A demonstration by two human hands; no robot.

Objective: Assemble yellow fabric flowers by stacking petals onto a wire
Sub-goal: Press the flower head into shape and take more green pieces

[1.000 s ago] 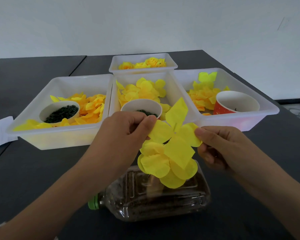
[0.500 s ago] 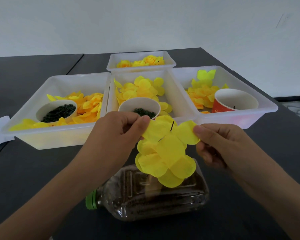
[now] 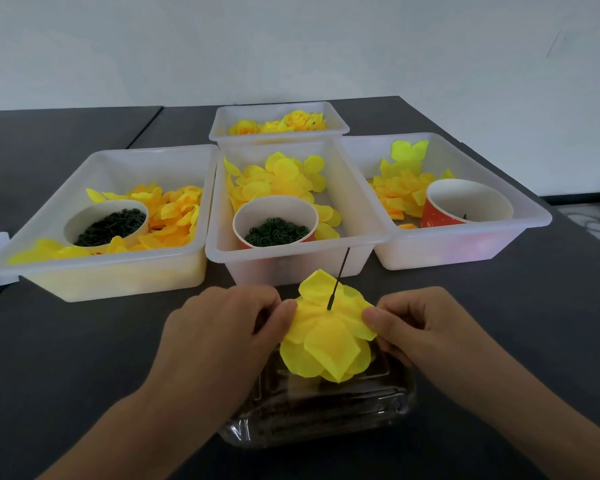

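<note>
Item: yellow fabric flower (image 3: 326, 337), threaded on a dark wire (image 3: 338, 278), above a clear plastic bottle (image 3: 323, 410) at the table's (image 3: 84, 341) near edge. We pinch its petals with left hand (image 3: 222, 327) and right hand (image 3: 420, 323), one each side.

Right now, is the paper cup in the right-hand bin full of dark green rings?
No, the red paper cup in the right bin looks nearly empty, showing only a small dark speck inside.
</note>
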